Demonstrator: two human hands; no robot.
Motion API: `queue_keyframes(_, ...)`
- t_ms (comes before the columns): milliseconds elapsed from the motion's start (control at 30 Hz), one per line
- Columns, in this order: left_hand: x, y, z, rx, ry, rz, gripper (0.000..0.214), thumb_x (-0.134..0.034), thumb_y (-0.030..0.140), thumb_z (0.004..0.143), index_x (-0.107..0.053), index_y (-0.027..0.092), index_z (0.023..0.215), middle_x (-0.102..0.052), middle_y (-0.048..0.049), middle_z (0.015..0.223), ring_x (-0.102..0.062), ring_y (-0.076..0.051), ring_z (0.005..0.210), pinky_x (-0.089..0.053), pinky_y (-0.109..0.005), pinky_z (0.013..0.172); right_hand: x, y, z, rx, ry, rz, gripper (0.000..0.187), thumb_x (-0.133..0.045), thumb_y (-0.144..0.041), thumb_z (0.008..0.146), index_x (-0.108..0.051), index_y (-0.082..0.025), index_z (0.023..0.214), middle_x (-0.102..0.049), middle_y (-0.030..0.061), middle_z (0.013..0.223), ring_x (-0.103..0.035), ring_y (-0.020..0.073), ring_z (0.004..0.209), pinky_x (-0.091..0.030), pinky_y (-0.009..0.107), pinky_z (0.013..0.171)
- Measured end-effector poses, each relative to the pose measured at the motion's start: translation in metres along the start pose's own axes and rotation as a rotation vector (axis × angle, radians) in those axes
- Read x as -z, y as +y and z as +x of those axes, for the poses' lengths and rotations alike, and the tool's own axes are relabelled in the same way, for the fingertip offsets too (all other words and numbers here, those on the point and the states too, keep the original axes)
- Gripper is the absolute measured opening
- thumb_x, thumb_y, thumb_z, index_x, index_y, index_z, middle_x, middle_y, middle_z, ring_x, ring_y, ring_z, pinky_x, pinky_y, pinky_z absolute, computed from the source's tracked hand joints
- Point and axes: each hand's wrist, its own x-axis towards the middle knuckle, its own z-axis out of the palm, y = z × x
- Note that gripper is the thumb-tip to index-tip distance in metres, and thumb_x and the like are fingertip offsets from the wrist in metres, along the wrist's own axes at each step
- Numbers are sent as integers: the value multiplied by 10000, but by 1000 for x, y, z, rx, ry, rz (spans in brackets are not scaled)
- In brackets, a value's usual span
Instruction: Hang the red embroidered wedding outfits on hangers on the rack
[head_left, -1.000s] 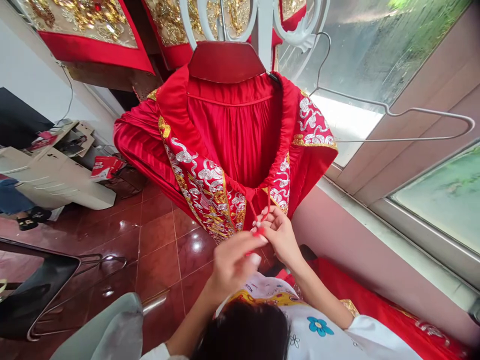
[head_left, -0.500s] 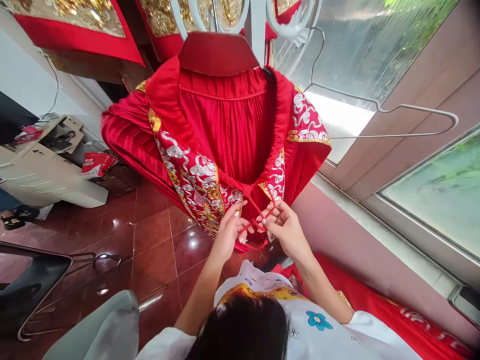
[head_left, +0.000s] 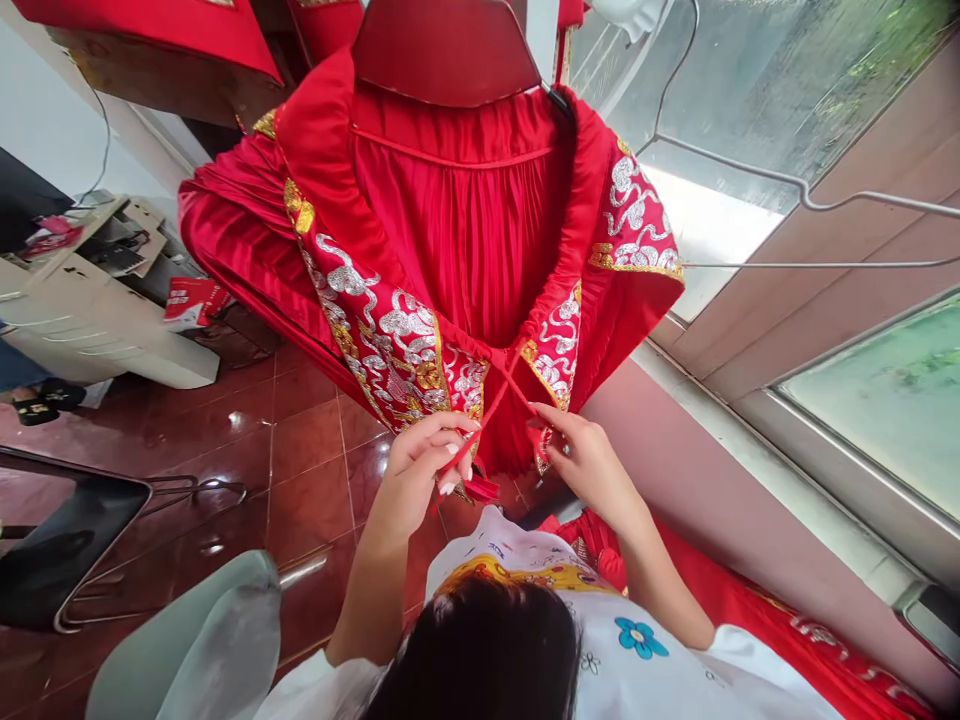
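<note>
A red pleated cape (head_left: 465, 230) with silver and gold embroidery on its collar hangs from a dark red hanger (head_left: 446, 50) in front of me. Two red drawstrings come out at the front of the neckline and cross in an X. Fingers pinched, my left hand (head_left: 420, 465) holds one drawstring (head_left: 487, 408) below the crossing. My right hand (head_left: 589, 455) grips the other string to the right, its fingertips partly hidden against the cloth. Both hands are in front of the lower collar, apart from each other.
A bare wire hanger (head_left: 750, 175) juts out at right beside the window (head_left: 885, 400). More red cloth (head_left: 757, 600) lies at lower right. At left are a black chair (head_left: 75, 540), a white cabinet (head_left: 112, 320) and a person's foot (head_left: 49, 400).
My hands have drawn apart, left hand to the left and right hand slightly right. The looped strings between them now run straight and crossed. The view has moved closer to the cape.
</note>
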Motion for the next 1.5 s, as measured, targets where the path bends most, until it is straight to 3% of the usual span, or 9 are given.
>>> queue_keyframes(133, -9, -3, 4, 79, -40, -61, 421, -530, 198, 750, -502, 146, 1167, -596, 29, 554, -418, -59, 387, -327, -177, 413, -5, 2, 1, 51, 140, 5, 377, -408, -52, 727, -702, -169, 933, -644, 37, 706, -570, 154, 662, -458, 275, 656)
queue_keyframes(267, -16, -7, 11, 221, -96, -115, 584, -542, 251, 778, -363, 138, 1323, -628, 18, 643, -456, -77, 346, -368, -209, 377, -15, -4, -4, 165, 134, 71, 334, -385, -72, 787, -683, -179, 893, -628, 16, 666, -547, 144, 645, -433, 255, 634)
queue_keyframes(500, -26, -20, 26, 85, -55, 75, 385, -544, 450, 829, -624, 125, 1020, -544, 20, 633, -392, -38, 395, -289, -192, 395, -21, -7, -9, 312, 55, -36, 269, -407, -75, 799, -641, -173, 887, -596, 14, 668, -472, 139, 616, -391, 263, 609)
queue_keyframes(633, -33, -25, 34, -95, 55, 287, 272, -574, 391, 821, -575, 141, 714, -519, 18, 640, -462, -75, 586, -372, -188, 555, -18, -7, -7, 378, -1, -168, 216, -430, -140, 872, -643, -161, 901, -620, 49, 724, -477, 162, 672, -398, 301, 657)
queue_keyframes(800, -31, -29, 32, -54, 43, 355, 342, -503, 424, 859, -462, 161, 644, -375, 52, 547, -333, -66, 493, -264, -194, 470, -18, -1, 2, 340, 236, -315, 223, -487, -185, 890, -697, -227, 952, -610, 101, 1049, -523, 224, 922, -406, 391, 804)
queue_keyframes(900, -29, -29, 29, -38, 42, 367, 323, -514, 422, 855, -486, 156, 673, -420, 43, 577, -352, -63, 488, -268, -191, 459, -21, 1, 10, 269, 230, -88, 220, -501, -219, 899, -711, -208, 963, -621, 80, 862, -571, 180, 782, -458, 322, 710)
queue_keyframes(1167, -30, -24, 24, -7, 95, 195, 225, -540, 335, 819, -490, 147, 706, -575, 15, 605, -476, -59, 425, -389, -191, 462, -40, -11, 20, 110, 342, 339, 164, -587, -221, 826, -737, -199, 889, -678, 37, 807, -613, 143, 697, -487, 271, 668)
queue_keyframes(1367, -30, -28, 22, 50, 81, 139, 218, -542, 340, 796, -509, 143, 711, -570, 22, 571, -497, -68, 402, -394, -190, 434, -43, -17, 17, -16, 173, 747, 152, -614, -290, 801, -733, -214, 857, -698, 35, 858, -646, 178, 853, -516, 323, 822)
queue_keyframes(1500, -30, -29, 21, 28, 61, 148, 225, -550, 337, 802, -494, 148, 693, -548, 29, 570, -486, -66, 415, -389, -192, 444, -51, -23, 13, -89, 260, 1009, 265, -738, -274, 699, -672, -213, 948, -682, 20, 844, -632, 146, 757, -534, 298, 743)
